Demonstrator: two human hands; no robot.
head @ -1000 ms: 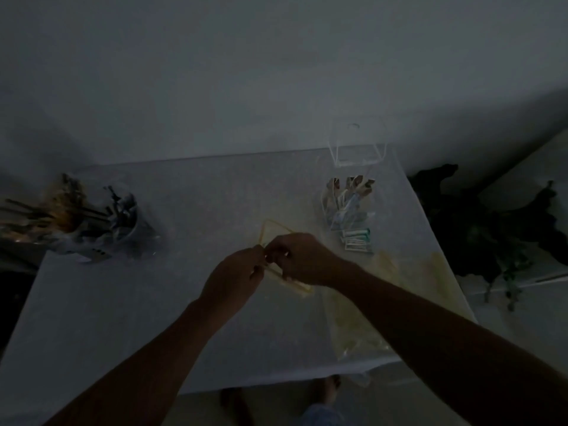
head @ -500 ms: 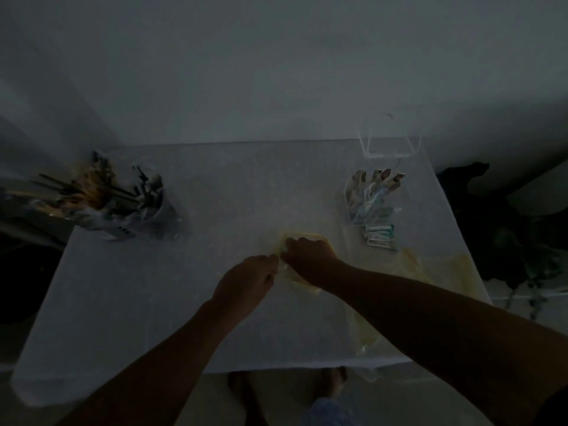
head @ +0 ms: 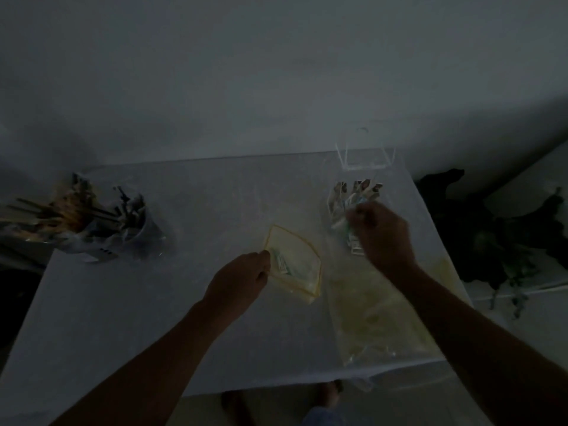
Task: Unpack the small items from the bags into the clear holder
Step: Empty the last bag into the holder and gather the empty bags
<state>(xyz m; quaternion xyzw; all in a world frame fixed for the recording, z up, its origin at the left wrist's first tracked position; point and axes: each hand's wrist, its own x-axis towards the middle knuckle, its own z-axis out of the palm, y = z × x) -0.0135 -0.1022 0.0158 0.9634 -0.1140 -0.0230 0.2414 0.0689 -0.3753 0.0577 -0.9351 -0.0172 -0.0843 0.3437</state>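
**Small packets going from a yellow-edged bag toward the clear holder**

Dim light is falling over a pale table (head: 190,210) standing against a plain wall. Near its middle, the left hand (head: 236,281) is pinching the left corner of a small clear plastic bag with a yellow edge (head: 296,265), its fingers curled and pressed together on the film; the bag is lying flat, with a small white-and-green packet (head: 281,261) showing inside just beside the fingertips.

To the right and farther off, the right hand (head: 381,232) is hovering with its fingers curled round a thin white-and-green item (head: 342,224), blurred, so the exact grip is hard to read. It is sitting just near of a clear plastic holder of upright small packets (head: 353,195), and a few more small packets (head: 355,244) are lying on the table by the hand's left side.

Beyond that holder, at the far right edge, an empty-looking clear box holder (head: 365,155) is standing. A large, crumpled yellowish plastic bag (head: 378,318) is spreading under the right forearm toward the near edge. At the far left, a cluster of containers of dark sticks and utensils (head: 92,222) is resting. Dark foliage (head: 491,235) is showing right of the table.
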